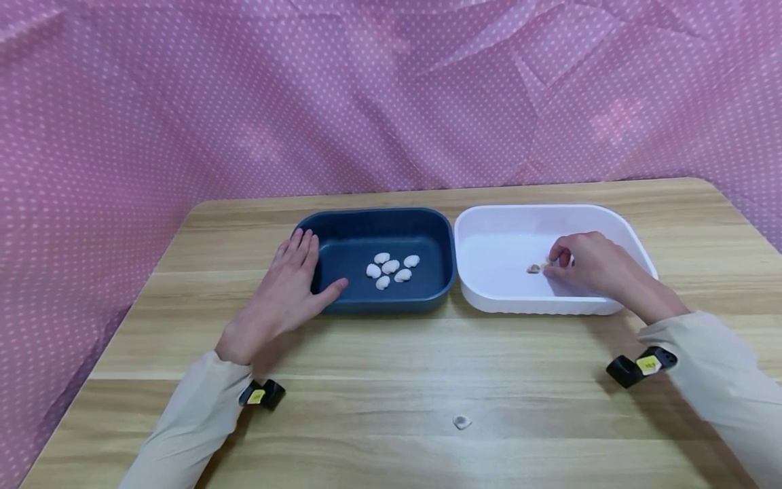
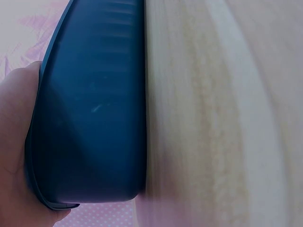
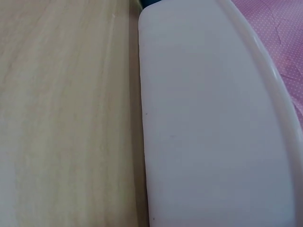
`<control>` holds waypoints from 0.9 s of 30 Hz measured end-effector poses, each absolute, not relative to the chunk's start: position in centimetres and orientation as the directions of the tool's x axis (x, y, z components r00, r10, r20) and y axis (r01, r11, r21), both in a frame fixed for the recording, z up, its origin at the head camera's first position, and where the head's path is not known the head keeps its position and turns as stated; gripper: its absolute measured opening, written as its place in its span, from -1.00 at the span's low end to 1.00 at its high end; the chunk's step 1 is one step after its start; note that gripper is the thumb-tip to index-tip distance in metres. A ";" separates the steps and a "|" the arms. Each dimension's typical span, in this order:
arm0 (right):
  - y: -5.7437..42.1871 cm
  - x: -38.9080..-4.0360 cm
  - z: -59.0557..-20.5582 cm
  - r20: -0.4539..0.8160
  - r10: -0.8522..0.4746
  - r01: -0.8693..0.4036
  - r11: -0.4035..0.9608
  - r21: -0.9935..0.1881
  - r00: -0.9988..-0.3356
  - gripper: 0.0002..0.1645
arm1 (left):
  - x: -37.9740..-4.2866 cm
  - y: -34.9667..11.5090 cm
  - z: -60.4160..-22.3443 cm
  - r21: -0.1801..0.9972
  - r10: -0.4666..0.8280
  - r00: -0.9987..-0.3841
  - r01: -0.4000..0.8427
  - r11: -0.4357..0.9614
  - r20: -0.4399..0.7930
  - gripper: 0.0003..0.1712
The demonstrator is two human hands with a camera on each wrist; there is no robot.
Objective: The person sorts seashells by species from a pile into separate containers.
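My left hand (image 1: 277, 295) rests over the left end of a dark blue tray (image 1: 373, 307), fingers straight and thumb spread over the front rim. In the left wrist view, part of that hand (image 2: 16, 137) shows at the rim of the blue tray (image 2: 94, 113). Several white seashells (image 1: 390, 267) lie on the blue tray's floor. Inside the white tray (image 1: 537, 305), my right hand (image 1: 589, 265) pinches a small pale seashell (image 1: 546, 266) between thumb and fingers, partly hidden by them. A brownish seashell (image 1: 533, 269) lies just left of the fingertips.
Both trays stand side by side near the back of the wooden table (image 1: 379, 380). A single grey-white seashell (image 1: 461, 422) lies on the table towards the front. Pink dotted cloth (image 1: 366, 102) hangs behind. The right wrist view shows mostly the white tray's outer wall (image 3: 213, 113).
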State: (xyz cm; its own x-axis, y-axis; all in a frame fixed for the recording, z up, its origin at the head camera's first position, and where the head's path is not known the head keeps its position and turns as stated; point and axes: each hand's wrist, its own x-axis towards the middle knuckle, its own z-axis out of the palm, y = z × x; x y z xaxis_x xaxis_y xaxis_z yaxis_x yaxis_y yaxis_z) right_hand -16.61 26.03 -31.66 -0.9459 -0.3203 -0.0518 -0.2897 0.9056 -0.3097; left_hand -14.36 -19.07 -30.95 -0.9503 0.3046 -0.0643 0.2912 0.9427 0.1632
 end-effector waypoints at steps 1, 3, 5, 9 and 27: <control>26.0 -16.6 -31.6 -0.051 -0.318 -0.287 0.906 -0.312 -0.947 -0.76 | -14.4 -19.1 -31.0 0.162 0.305 -0.950 0.292 0.943 -0.064 0.15; 26.0 -16.5 -31.5 -0.044 -0.317 -0.288 0.904 -0.316 -0.948 -0.76 | -14.4 -19.1 -31.0 0.161 0.306 -0.950 0.292 0.943 -0.064 0.15; 26.0 -16.4 -31.2 -0.032 -0.319 -0.293 0.901 -0.320 -0.947 -0.76 | -14.4 -19.0 -31.0 0.160 0.305 -0.950 0.292 0.943 -0.065 0.15; 25.7 -16.0 -30.6 0.009 -0.332 -0.317 0.892 -0.321 -0.943 -0.77 | -14.4 -19.0 -31.0 0.158 0.304 -0.950 0.291 0.944 -0.065 0.14; 23.9 -12.7 -28.5 0.305 -0.389 -0.474 0.829 -0.295 -0.869 -0.78 | -14.4 -19.1 -31.1 0.167 0.305 -0.950 0.291 0.942 -0.067 0.14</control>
State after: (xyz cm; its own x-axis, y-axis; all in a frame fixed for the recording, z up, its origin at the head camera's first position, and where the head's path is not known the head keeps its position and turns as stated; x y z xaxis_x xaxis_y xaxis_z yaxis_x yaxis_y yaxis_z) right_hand -12.66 23.89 -28.52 -0.8695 -0.3886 0.3049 -0.4742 0.8295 -0.2950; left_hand -14.39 -19.07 -31.11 -0.9500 0.3049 -0.0667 0.2907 0.9422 0.1668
